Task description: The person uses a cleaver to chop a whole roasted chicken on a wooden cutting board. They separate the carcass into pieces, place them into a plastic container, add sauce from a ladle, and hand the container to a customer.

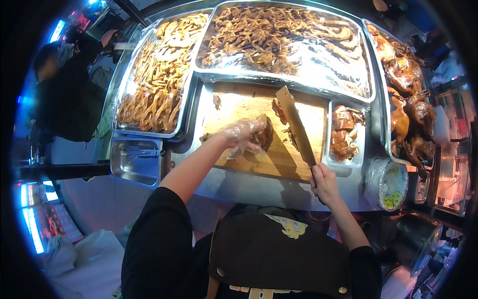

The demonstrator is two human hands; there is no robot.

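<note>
In a clear plastic glove, my left hand (245,135) grips a piece of brown roasted poultry (266,134) on the wooden cutting board (239,164). My right hand (324,183), ungloved, is closed round the handle of a large cleaver (297,125). The long blade slants over the right part of the board, across other pieces of meat (279,111). A small meat scrap (217,101) lies near the board's back left corner. Right of the board, a clear plastic container (360,159) holds chopped roasted meat (343,130).
Film-covered metal trays of cooked meat stand left (183,123) and behind (261,76). Whole roasted birds (407,101) fill a tray at right. A small steel pan (136,173) sits front left, a film-wrapped bowl (394,185) front right. A person (69,89) stands beyond the glass at left.
</note>
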